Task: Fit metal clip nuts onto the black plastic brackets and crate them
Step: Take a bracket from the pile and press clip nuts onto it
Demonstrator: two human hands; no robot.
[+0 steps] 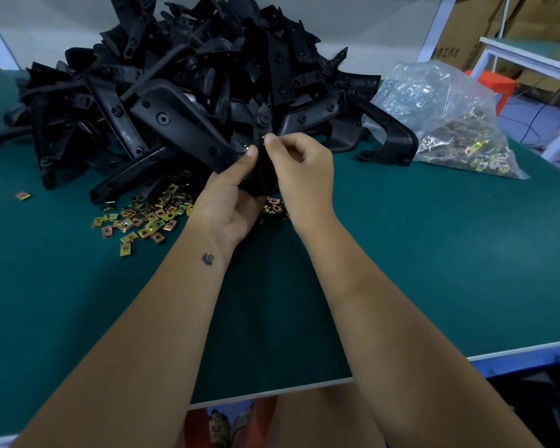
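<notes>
While left hand (230,202) holds bracket (262,147) — clip nut (267,138) in right hand (299,169) grip.

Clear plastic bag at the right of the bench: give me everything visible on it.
The crumpled clear plastic bag lies on the green bench mat, right of the heap of black plastic brackets. The thin, glossy film is wrinkled and slumped. It holds many small yellowish metal clip nuts, massed at its lower right end. Neither hand touches it; a black bracket lies close against its left side. Whether it is sealed cannot be told.
</notes>
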